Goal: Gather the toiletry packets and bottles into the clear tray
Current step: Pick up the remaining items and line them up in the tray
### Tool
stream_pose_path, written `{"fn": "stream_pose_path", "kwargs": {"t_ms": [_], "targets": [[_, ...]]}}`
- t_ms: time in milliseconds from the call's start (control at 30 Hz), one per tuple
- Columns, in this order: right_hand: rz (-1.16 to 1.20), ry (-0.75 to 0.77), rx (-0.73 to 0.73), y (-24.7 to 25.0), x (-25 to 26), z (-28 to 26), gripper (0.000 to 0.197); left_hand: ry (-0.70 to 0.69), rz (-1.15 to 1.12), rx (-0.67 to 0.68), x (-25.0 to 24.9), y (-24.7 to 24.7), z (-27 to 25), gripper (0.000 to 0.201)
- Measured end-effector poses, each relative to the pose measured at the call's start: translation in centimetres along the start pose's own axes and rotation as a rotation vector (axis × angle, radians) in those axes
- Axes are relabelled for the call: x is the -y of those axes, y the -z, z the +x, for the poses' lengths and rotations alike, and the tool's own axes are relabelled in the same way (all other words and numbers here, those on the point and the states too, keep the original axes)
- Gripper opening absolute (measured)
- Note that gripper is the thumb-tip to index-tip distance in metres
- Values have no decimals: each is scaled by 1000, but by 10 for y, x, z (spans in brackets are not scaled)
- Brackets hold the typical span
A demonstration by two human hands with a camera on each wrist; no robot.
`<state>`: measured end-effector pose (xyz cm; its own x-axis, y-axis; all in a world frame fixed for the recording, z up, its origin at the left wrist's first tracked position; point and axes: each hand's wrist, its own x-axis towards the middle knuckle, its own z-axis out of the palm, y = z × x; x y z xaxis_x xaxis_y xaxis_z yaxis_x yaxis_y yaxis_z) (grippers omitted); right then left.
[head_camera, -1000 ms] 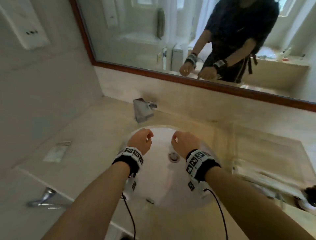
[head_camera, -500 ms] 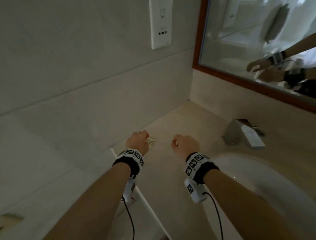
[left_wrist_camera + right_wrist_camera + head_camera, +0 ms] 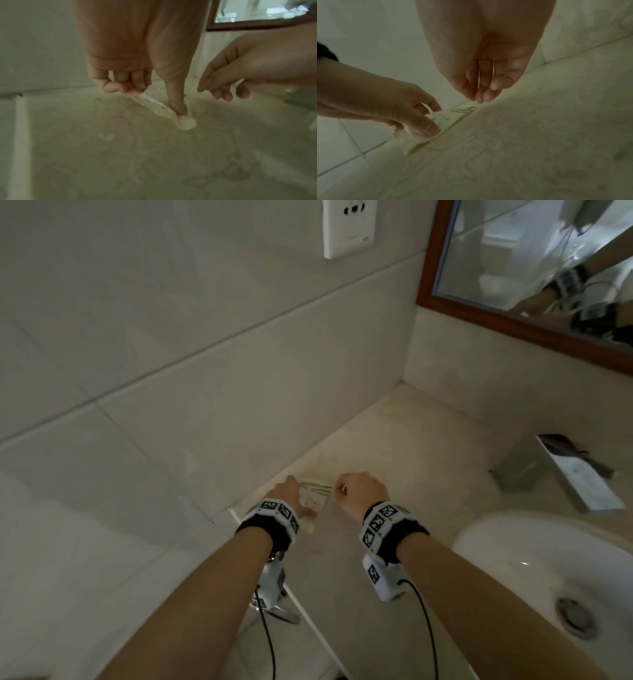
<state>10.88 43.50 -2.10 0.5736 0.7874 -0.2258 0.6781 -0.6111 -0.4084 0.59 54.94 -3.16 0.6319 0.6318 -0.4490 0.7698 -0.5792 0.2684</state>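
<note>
A pale, flat toiletry packet (image 3: 317, 497) with dark printed lines lies on the beige counter (image 3: 411, 446), close to the tiled left wall. My left hand (image 3: 297, 503) pinches it between thumb and fingers, and one edge is lifted off the counter. The left wrist view shows the packet (image 3: 152, 103) under my thumb (image 3: 180, 108). My right hand (image 3: 354, 491) hovers just right of the packet (image 3: 448, 117) with loosely curled fingers (image 3: 481, 97), holding nothing. The clear tray is out of view.
The white sink basin (image 3: 507, 546) and its drain sit to the right, with a chrome faucet (image 3: 565, 474) behind. A wood-framed mirror (image 3: 513, 316) hangs at the back right and a socket plate (image 3: 347, 227) is on the left wall. The counter's front edge runs past my left wrist.
The head view has swung left from the sink to the counter's left corner. Both hands moved there, and my left hand now pinches the packet.
</note>
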Motion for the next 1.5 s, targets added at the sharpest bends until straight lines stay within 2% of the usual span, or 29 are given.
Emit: {"fn": "stream_pose_path", "kwargs": {"t_ms": [67,167,233,300,367,400,567,633,767,933,1000,1100,1300,1500], "targets": [[21,-7,-10,1,-1,-1,22,-41,-95,-10,-3,1,2,47],[105,45,-117,6,-7,-5,29,-164,-140,-21,-18,3,0,22],[158,124,-163,14,-11,-11,44,-238,-111,4,-34,5,-4,35],[220,150,-143,26,-15,-20,52,-295,-82,21,-51,8,-8,29],[301,126,-131,40,-22,-33,47,-344,-40,17,-70,12,-16,16],[338,113,-144,46,-27,-40,42,-361,-32,-1,-79,12,-21,16],[409,104,-432,73,-68,-89,28,-449,-163,-126,-127,6,-54,37],[424,58,-534,86,-92,-115,26,-525,-240,-136,-149,-2,-67,42],[435,-91,-654,113,-142,-173,26,-689,-309,-120,-207,-20,-102,37],[387,-254,-765,136,-202,-254,24,-858,-237,-130,-288,-56,-145,44],[381,-322,-794,140,-224,-287,24,-929,-208,-91,-317,-73,-165,41],[410,-415,-836,141,-255,-333,24,-1023,-171,-43,-356,-100,-195,48],[336,-559,-916,135,-302,-415,22,-1130,-60,21,-412,-151,-252,53],[342,-655,-946,122,-331,-474,23,-1167,16,98,-441,-194,-293,50]]}}
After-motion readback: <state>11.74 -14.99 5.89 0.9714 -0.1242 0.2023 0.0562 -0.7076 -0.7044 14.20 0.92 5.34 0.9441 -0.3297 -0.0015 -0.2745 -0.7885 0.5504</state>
